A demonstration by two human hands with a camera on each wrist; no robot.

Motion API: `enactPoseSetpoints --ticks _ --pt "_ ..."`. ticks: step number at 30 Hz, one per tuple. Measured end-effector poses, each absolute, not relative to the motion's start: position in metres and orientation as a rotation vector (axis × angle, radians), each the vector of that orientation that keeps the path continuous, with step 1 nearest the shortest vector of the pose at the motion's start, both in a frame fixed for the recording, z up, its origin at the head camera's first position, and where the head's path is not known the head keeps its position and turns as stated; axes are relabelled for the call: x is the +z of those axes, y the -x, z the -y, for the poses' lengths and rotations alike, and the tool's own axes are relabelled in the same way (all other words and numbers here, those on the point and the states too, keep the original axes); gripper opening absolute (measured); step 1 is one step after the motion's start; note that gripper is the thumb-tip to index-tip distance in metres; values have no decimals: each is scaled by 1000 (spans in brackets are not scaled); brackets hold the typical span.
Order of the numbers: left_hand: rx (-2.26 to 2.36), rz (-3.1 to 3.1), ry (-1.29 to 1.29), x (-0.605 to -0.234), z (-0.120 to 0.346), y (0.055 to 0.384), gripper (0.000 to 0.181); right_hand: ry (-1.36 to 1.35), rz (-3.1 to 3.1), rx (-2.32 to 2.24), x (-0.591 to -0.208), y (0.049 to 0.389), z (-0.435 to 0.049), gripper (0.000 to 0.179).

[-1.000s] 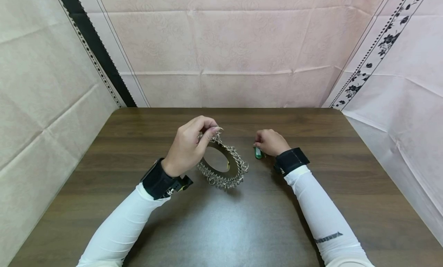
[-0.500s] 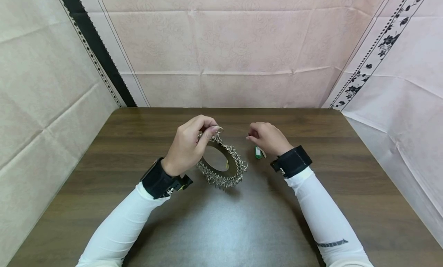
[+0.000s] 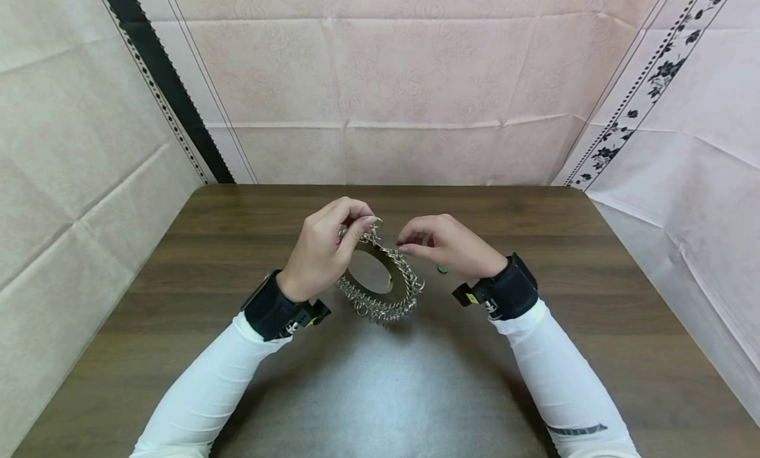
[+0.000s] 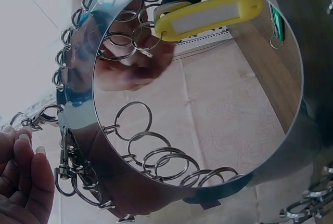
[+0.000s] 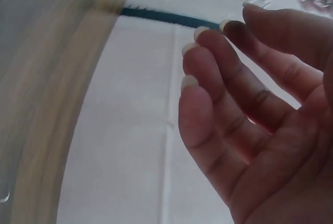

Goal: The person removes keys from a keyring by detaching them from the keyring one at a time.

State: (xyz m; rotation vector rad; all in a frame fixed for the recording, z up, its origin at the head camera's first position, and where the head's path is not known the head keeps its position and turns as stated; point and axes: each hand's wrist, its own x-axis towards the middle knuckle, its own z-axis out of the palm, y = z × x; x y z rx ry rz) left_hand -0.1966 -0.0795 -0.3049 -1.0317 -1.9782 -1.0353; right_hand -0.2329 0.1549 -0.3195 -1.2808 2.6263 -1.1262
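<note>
A shiny metal hoop (image 3: pixel 401 284), edged with small clasps and several key rings (image 4: pixel 171 164), hangs tilted over the table. My left hand (image 3: pixel 322 247) pinches it at the top by a clasp between thumb and forefinger. A yellow key tag (image 4: pixel 208 18) shows on a ring inside the hoop in the left wrist view. My right hand (image 3: pixel 449 245) hovers just right of the hoop, fingers loosely bent, with nothing seen in them in the right wrist view. Behind it on the table lies a green key tag (image 3: pixel 442 270), mostly hidden by that hand.
The brown wooden table (image 3: pixel 380 398) spreads under both hands. Pale cloth (image 3: pixel 415 75) hangs behind its far edge and down both sides. Black wrist straps (image 3: pixel 505 288) sit over white sleeves.
My right hand has let go of the green key tag, lifted off and moved left to beside the hoop. My left hand and the hoop have hardly moved.
</note>
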Motion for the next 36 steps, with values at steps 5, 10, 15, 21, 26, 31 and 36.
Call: enactPoseSetpoints --ticks 5,10,15,21,26,31,36 --pt "-1034 1974 1024 -305 80 197 11 1312 -2570 -1148 -314 226 -154 11" --pt "-1021 1969 1001 -306 80 197 10 1362 -2533 -1142 -313 223 -152 10" --pt "-984 1966 961 -306 80 198 12 1418 -2515 -1124 -311 220 -150 9" --pt "-988 1955 933 -305 81 198 11 1469 -2500 -1120 -310 218 -148 9" --pt "-1000 1937 898 -305 80 198 15 1447 -2508 -1124 -310 217 -148 10" --pt "-1032 1929 881 -305 80 198 14 1404 -2490 -1122 -311 216 -146 12" --pt "-1077 1923 878 -305 81 198 12 1443 -2442 -1107 -313 213 -140 13"
